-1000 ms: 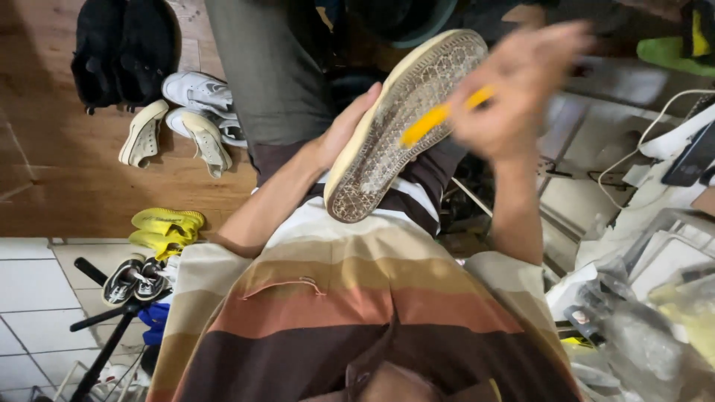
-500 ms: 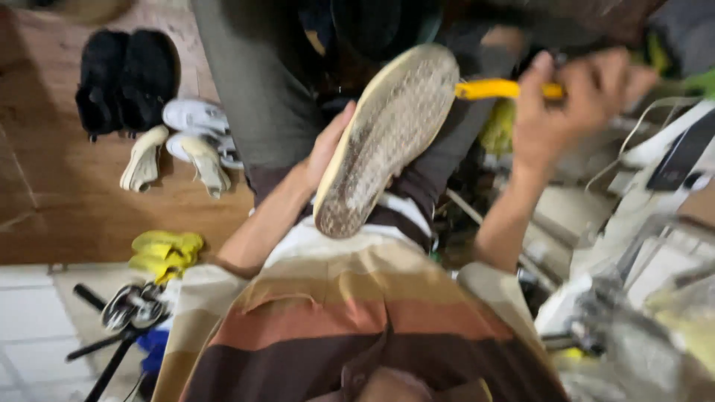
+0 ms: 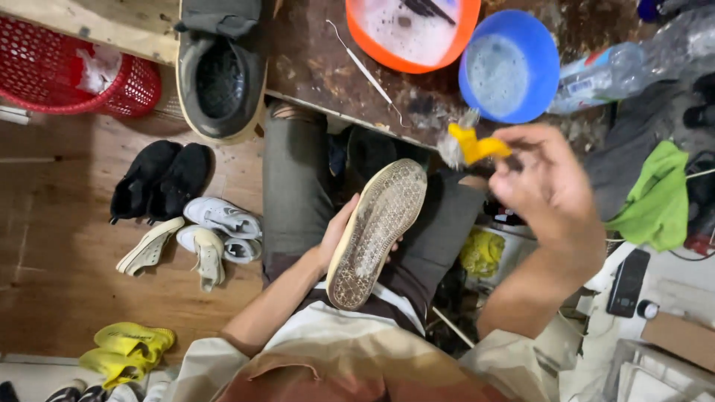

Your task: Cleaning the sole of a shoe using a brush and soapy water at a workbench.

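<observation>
the right hand (image 3: 547, 186), closed around the yellow brush (image 3: 471, 147), has lifted off the sole and swung up toward the blue bowl (image 3: 509, 65), probably to wet the bristles, though motion blur hides them. the left hand (image 3: 337, 238) still grips the shoe (image 3: 376, 232) sole-up on the lap.

The yellow brush (image 3: 471, 147) no longer lies across the sole of the shoe (image 3: 376, 232): a second ago its head is pressed to the tread, half a second ago it is lifted off past the toe, and now the right hand (image 3: 547, 182) carries it clear above the shoe, bristles pointing away from the grip toward the blue bowl (image 3: 509, 65) of suds. The left hand (image 3: 342, 237) lets the shoe sit lower, its sole more upright over the lap. The view tips forward, bringing the blue bowl, an orange basin (image 3: 412, 33) and a wet tabletop (image 3: 313, 63) into sight.
</observation>
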